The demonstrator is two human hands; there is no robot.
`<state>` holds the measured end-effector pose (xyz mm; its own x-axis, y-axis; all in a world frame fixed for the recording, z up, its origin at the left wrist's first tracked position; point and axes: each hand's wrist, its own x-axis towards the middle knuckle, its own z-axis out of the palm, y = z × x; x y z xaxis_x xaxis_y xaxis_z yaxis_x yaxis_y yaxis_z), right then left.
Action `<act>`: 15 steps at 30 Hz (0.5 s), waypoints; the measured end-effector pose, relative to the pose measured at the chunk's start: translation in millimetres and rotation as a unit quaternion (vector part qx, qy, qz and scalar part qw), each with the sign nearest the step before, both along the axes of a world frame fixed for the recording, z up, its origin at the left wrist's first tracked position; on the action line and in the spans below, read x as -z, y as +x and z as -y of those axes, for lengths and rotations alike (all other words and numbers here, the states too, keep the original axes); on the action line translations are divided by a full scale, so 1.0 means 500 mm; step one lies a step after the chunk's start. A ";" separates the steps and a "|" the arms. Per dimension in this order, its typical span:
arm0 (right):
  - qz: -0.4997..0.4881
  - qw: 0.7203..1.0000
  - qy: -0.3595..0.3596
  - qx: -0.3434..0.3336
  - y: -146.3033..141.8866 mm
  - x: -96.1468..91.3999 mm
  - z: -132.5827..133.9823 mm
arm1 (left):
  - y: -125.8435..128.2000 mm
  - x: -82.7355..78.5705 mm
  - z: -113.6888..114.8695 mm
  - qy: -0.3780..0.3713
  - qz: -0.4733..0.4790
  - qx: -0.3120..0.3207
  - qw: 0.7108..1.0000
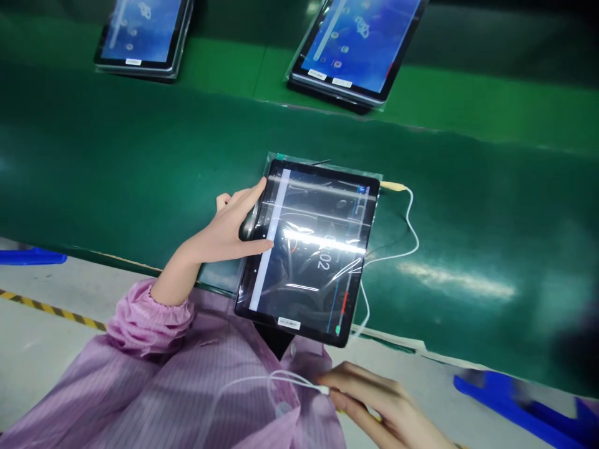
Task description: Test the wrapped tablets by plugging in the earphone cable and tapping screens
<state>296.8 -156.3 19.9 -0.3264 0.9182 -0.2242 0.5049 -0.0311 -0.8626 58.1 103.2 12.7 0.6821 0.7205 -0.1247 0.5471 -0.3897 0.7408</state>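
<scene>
A dark tablet (311,249) in a clear plastic bag lies half on the green conveyor belt (116,162), its near end over the belt's edge. My left hand (229,227) grips the tablet's left edge, thumb on the lit screen. My right hand (374,399), low in view, pinches the plug end of a thin white cable (412,231). The cable loops up along the tablet's right side to a connector near its top right corner.
Two more bagged tablets with blue screens lie on the far side of the belt, one at the top left (143,34), one at the top centre (358,47). Blue objects (515,405) sit at floor level on both sides. A yellow-black stripe (51,308) marks the floor.
</scene>
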 end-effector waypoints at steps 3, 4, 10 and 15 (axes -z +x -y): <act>0.028 0.999 -0.029 0.018 0.042 0.033 0.019 | 0.000 -0.002 -0.001 0.002 -0.006 0.003 1.000; 0.034 0.999 -0.035 0.022 0.055 0.041 0.029 | 0.001 -0.003 -0.001 0.004 -0.010 0.004 1.000; 0.053 0.997 -0.024 0.049 0.108 0.012 0.041 | 0.006 0.003 0.002 0.009 0.001 -0.002 1.000; 0.075 0.994 0.037 0.077 0.136 -0.041 0.012 | 0.013 0.009 0.008 0.029 0.007 -0.024 0.999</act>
<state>365.0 -162.5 40.4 -0.1480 0.9705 -0.1904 0.6219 -0.0584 -0.7809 64.4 99.0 8.0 0.6482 0.7581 -0.0715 0.5553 -0.4065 0.7255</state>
